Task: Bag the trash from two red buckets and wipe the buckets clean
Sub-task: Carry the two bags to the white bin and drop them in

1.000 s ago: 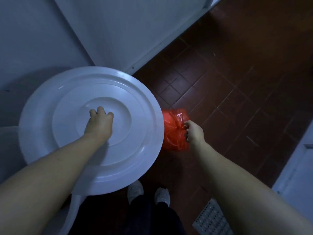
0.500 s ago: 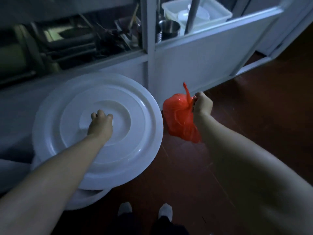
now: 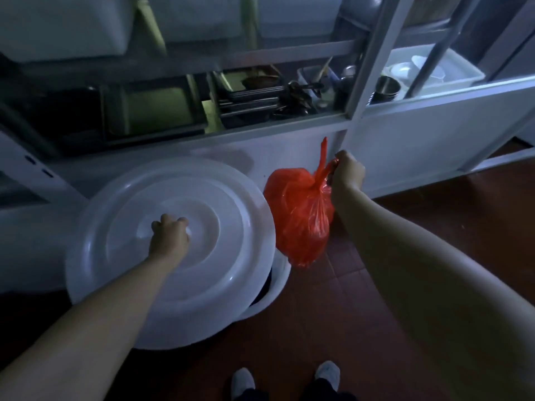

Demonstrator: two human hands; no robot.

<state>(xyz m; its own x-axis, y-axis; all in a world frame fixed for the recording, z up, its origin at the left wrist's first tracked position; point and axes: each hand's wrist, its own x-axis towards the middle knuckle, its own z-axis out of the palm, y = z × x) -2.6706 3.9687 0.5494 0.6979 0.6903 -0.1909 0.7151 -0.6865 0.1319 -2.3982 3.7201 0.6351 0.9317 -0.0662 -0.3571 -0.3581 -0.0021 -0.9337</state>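
Bag up, lid shifted left off bin.
Right hand (image 3: 346,172) pinches knot of red bag (image 3: 301,215), now raised right of lid (image 3: 170,250); left hand (image 3: 169,237) curled on lid centre, bin (image 3: 278,285) gap showing. Prob. drop-in next.

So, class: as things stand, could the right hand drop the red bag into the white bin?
Probably yes: the left hand holds the lid tilted, leaving a gap at the bin just below the red bag held by the right hand.

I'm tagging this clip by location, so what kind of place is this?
Probably a commercial kitchen's back area: stacked dark metal trays and steel bowls fill a white shelf unit, above a large white lidded bin.
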